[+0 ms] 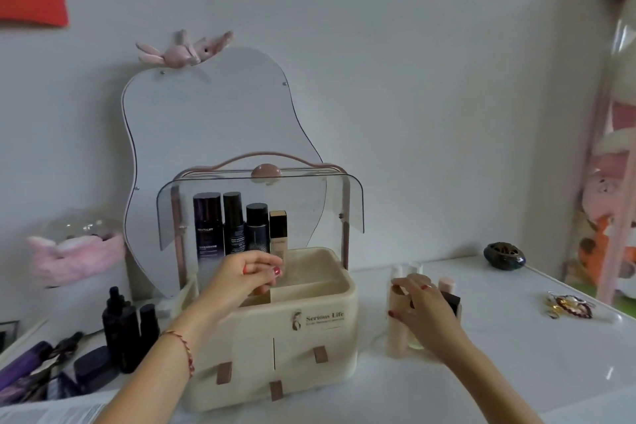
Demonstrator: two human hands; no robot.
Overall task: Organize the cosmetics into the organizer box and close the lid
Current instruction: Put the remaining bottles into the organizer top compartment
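The cream organizer box [275, 330] stands on the white table [499, 372], its clear lid [309, 203] raised. The left hand [241, 277] pinches a small peach tube [258, 289] over the front-left compartment; the right hand [421, 308] curls around a peach bottle [395, 330] just beside the box
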